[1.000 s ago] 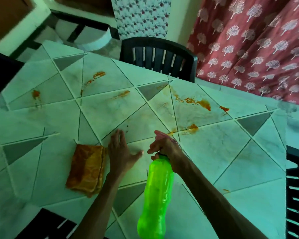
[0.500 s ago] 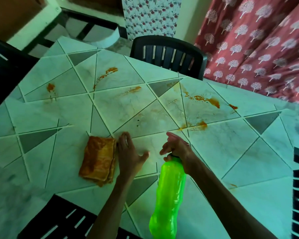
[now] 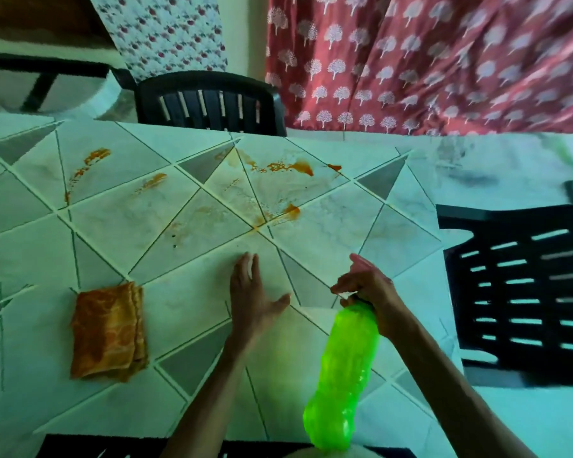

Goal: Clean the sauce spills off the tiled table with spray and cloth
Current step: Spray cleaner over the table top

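Note:
A bright green spray bottle (image 3: 341,375) is tilted with its head pointing away from me, and my right hand (image 3: 366,289) is shut on its neck. My left hand (image 3: 253,292) rests flat and open on the tiled table (image 3: 129,223), empty. A folded orange cloth (image 3: 110,328) lies on the table well to the left of my left hand, apart from it. Orange sauce spills mark the far tiles: one streak (image 3: 291,166) at the far middle, a blob (image 3: 290,211) closer in, and smears (image 3: 90,160) at the far left.
A black slatted chair (image 3: 209,100) stands at the table's far edge, and another black chair (image 3: 523,285) at the right edge. A red patterned curtain (image 3: 444,61) hangs behind. A dark chair back (image 3: 80,447) shows at the near edge.
The view has swung right, so the table appears shifted. My left hand now lies farther from the cloth. My right hand still holds the bottle at the same tilt.

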The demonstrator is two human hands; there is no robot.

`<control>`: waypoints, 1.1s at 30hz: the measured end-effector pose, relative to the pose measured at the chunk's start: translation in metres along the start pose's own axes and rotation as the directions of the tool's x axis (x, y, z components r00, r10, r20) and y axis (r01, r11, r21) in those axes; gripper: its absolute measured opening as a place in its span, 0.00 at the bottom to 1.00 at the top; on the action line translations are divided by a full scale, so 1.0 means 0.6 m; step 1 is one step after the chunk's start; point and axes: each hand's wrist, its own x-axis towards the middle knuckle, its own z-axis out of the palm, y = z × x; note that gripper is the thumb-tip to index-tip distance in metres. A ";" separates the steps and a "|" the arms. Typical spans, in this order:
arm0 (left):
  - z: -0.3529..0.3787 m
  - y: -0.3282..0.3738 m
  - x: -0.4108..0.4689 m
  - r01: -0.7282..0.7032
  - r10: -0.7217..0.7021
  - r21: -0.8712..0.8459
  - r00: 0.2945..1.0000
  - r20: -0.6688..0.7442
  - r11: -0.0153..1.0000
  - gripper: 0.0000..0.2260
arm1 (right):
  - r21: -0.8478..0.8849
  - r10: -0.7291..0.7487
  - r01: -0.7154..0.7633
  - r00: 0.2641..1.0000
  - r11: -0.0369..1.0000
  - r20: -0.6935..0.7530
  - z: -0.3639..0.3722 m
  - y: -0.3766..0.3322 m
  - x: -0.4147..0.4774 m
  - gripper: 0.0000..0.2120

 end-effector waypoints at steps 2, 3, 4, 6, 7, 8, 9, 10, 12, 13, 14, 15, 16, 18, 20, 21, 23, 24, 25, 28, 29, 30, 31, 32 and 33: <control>0.024 0.041 -0.004 -0.077 0.076 0.016 0.996 0.047 0.997 0.54 | 0.027 0.005 -0.004 0.999 1.000 -0.036 -0.049 0.002 -0.013 0.31; 0.037 0.061 -0.008 -0.112 0.110 0.025 0.992 0.065 0.993 0.54 | 0.038 -0.008 0.009 0.999 0.999 -0.043 -0.076 0.005 -0.019 0.30; 0.048 0.076 -0.011 -0.137 0.134 0.033 0.988 0.077 0.990 0.54 | 0.042 -0.028 0.030 0.999 0.999 -0.042 -0.099 0.009 -0.023 0.29; 0.072 0.111 -0.021 -0.172 0.165 0.064 0.981 0.103 0.983 0.53 | 0.054 -0.056 0.060 0.996 0.997 -0.075 -0.148 0.016 -0.032 0.24; 0.082 0.126 -0.025 -0.183 0.173 0.081 0.978 0.119 0.980 0.52 | 0.056 -0.055 0.062 0.992 0.997 -0.111 -0.168 0.020 -0.032 0.24; 0.094 0.145 -0.031 -0.195 0.182 0.094 0.974 0.132 0.976 0.52 | 0.071 -0.047 0.059 0.987 0.996 -0.154 -0.192 0.024 -0.034 0.25; 0.104 0.158 -0.036 -0.199 0.183 0.103 0.972 0.148 0.975 0.52 | 0.090 -0.036 0.054 0.982 0.994 -0.187 -0.209 0.030 -0.034 0.27; 0.114 0.169 -0.040 -0.197 0.178 0.113 0.971 0.161 0.974 0.52 | 0.114 -0.026 0.051 0.978 0.992 -0.208 -0.225 0.035 -0.035 0.28; 0.133 0.195 -0.052 -0.194 0.168 0.130 0.968 0.188 0.972 0.53 | 0.171 -0.010 0.048 0.977 0.984 -0.214 -0.263 0.045 -0.044 0.27; 0.141 0.207 -0.060 -0.186 0.158 0.139 0.969 0.189 0.973 0.53 | 0.193 -0.003 0.045 0.978 0.980 -0.210 -0.283 0.050 -0.048 0.26; 0.146 0.215 -0.065 -0.175 0.147 0.143 0.971 0.187 0.974 0.53 | 0.206 0.003 0.040 0.979 0.978 -0.206 -0.297 0.054 -0.051 0.24; 0.148 0.220 -0.068 -0.160 0.134 0.142 0.974 0.181 0.977 0.53 | 0.217 0.018 0.029 0.977 0.976 -0.211 -0.308 0.057 -0.052 0.23; 0.153 0.227 -0.075 -0.148 0.124 0.136 0.978 0.168 0.980 0.53 | 0.222 0.032 0.017 0.976 0.975 -0.216 -0.321 0.059 -0.056 0.24; 0.154 0.228 -0.084 -0.121 0.103 0.143 0.986 0.131 0.982 0.52 | 0.232 0.050 -0.001 0.978 0.973 -0.205 -0.337 0.064 -0.060 0.28; 0.153 0.219 -0.092 -0.092 0.075 0.169 0.992 0.103 0.981 0.52 | 0.260 0.049 -0.004 0.985 0.966 -0.163 -0.343 0.068 -0.065 0.28; 0.153 0.216 -0.099 -0.077 0.062 0.178 0.994 0.088 0.981 0.52 | 0.278 0.046 -0.008 0.990 0.961 -0.130 -0.346 0.070 -0.071 0.27; 0.150 0.204 -0.111 -0.038 0.028 0.174 0.998 0.061 0.984 0.53 | 0.282 0.027 -0.006 0.997 0.959 -0.069 -0.341 0.070 -0.082 0.25; 0.148 0.198 -0.118 -0.018 0.008 0.171 0.998 0.058 0.985 0.54 | 0.274 0.017 -0.002 0.999 0.962 -0.051 -0.337 0.071 -0.085 0.24; 0.143 0.192 -0.124 -0.001 -0.007 0.169 0.999 0.050 0.986 0.54 | 0.262 0.011 0.001 0.999 0.965 -0.043 -0.331 0.071 -0.086 0.24; 0.127 0.161 -0.144 0.043 -0.049 0.172 0.998 0.029 0.984 0.54 | 0.237 0.030 -0.027 1.000 0.971 -0.008 -0.308 0.079 -0.083 0.28; 0.121 0.150 -0.150 0.059 -0.065 0.172 0.997 0.029 0.983 0.54 | 0.230 0.034 -0.035 0.999 0.973 0.009 -0.300 0.082 -0.083 0.29; 0.114 0.139 -0.154 0.071 -0.078 0.173 0.996 0.031 0.982 0.54 | 0.218 0.034 -0.038 0.999 0.975 0.022 -0.291 0.086 -0.081 0.30; 0.104 0.120 -0.160 0.089 -0.095 0.174 0.995 0.025 0.981 0.55 | 0.199 0.035 -0.041 0.999 0.979 0.032 -0.273 0.090 -0.082 0.30; 0.097 0.109 -0.163 0.104 -0.110 0.171 0.994 0.025 0.980 0.55 | 0.171 0.036 -0.041 0.999 0.984 0.033 -0.261 0.093 -0.083 0.30; 0.085 0.093 -0.167 0.127 -0.131 0.164 0.991 0.014 0.978 0.55 | 0.139 0.040 -0.045 0.998 0.989 0.038 -0.241 0.097 -0.086 0.30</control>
